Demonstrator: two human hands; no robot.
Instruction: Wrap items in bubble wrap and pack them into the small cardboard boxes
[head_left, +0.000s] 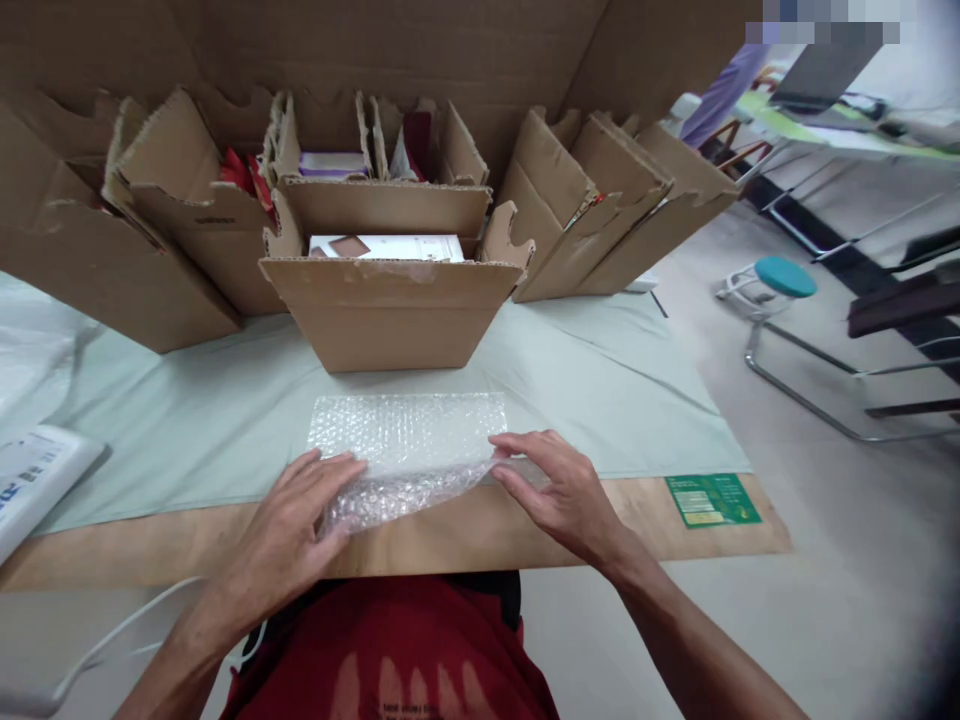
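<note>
A sheet of clear bubble wrap [409,425] lies on the table in front of me, its near part lifted and folded up toward me. My left hand [300,510] grips the left end, fingers over the top and thumb at the near edge. At the right end, my right hand [551,490] pinches the fold's corner between thumb and fingers. Whether anything lies inside the fold, I cannot tell.
Just beyond the wrap stands a cardboard box [397,315] holding a white package [427,247]. More cardboard bins [187,215] flank it. A white packet [37,480] lies left, a green card [712,500] right. A teal stool [784,277] stands on the floor.
</note>
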